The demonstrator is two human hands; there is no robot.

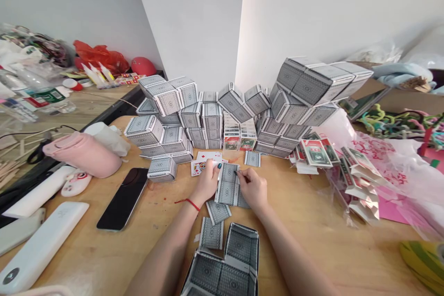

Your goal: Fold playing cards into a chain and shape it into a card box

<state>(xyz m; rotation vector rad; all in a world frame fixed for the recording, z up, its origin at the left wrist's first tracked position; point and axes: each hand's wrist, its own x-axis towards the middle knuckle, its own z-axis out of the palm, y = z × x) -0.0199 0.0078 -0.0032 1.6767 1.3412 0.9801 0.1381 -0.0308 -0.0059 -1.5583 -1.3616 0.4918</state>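
**Right fingers (238, 175) bunched on a stiff grey-patterned card panel (226, 186)**

The dark-nailed right fingers press together on the panel's top edge, on the pale wooden table (312, 240). The thumb is hidden, so whether they clamp the panel cannot be told. Working from the edge like this leaves most of the panel's face uncovered.

Just beside it, the left fingers (210, 165) curl together over a small spread of face-up white playing cards with red markings (208, 156), and whether they grip is also unclear. A red string bracelet (189, 203) circles the left wrist.

Nearer the body lie two loose grey-backed cards (211, 233) and an open box of joined grey card panels (239, 247). Ahead rises a tiered wall of grey-and-white folded card boxes (204, 118). To the right sit red-and-white folded card pieces (315, 152); to the left, a black smartphone (123, 199) and a pink cylindrical pouch (81, 155).
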